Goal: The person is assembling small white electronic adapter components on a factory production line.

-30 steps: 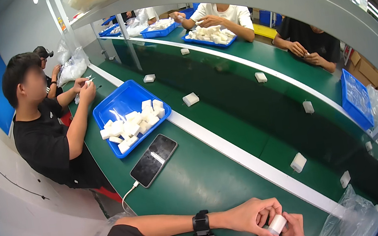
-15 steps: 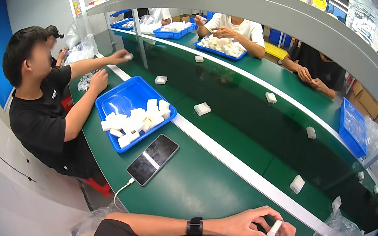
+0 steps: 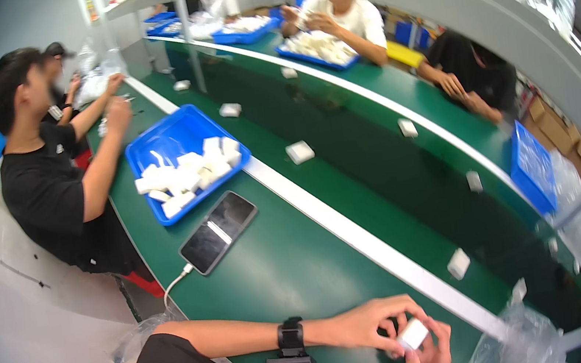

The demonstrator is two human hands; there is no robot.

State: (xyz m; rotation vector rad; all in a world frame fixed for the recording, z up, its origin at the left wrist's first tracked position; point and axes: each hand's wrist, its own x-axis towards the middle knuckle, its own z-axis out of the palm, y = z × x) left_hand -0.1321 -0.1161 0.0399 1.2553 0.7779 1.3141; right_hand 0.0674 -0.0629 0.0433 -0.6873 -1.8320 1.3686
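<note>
Both hands at lower right, working one white block [image 3: 414, 334]. Left hand [image 3: 372, 327]: fingers curled, fingertips grasping the block's left side. Right hand [image 3: 432, 356]: thumb and fingers closed about the block's right side; exact finger contacts partly hidden. Compared with 0.5 s ago, the block turns a broad face to the camera; then, a narrow edge showed.

Upper left: co-worker [image 3: 45, 179] now has both arms drawn back over the near side of the table; previously one arm reached across the white rail [image 3: 326, 225]. A loose block [image 3: 182, 85] lies about where that hand was.

Left of centre: blue tray [image 3: 175, 129] and phone [image 3: 202, 252] unchanged on the green table [image 3: 281, 272]; whole view shifts slightly leftward, blurrier.
</note>
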